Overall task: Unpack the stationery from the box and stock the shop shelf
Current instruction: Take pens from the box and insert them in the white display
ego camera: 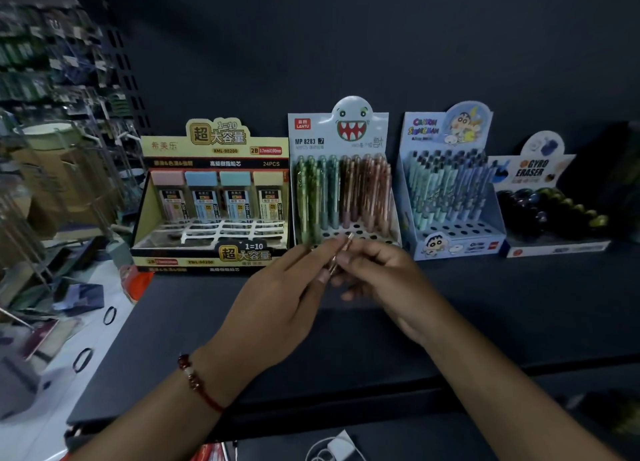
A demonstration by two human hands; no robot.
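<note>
Both my hands meet just in front of the monster-face pencil display box (346, 128) on the dark shelf (485, 305). My left hand (284, 305) and my right hand (377, 277) together pinch a thin pinkish mechanical pencil (341, 254), tip pointing up toward the box's empty holes. The box holds several green, teal and pink pencils upright, with free holes in its front rows.
A yellow pencil-lead display box (211, 197) stands to the left; a cartoon pen box (450, 183) and a gyro eraser box (550, 197) stand to the right. Cluttered racks and floor lie at far left. A white charger cable (336, 448) sits below the shelf.
</note>
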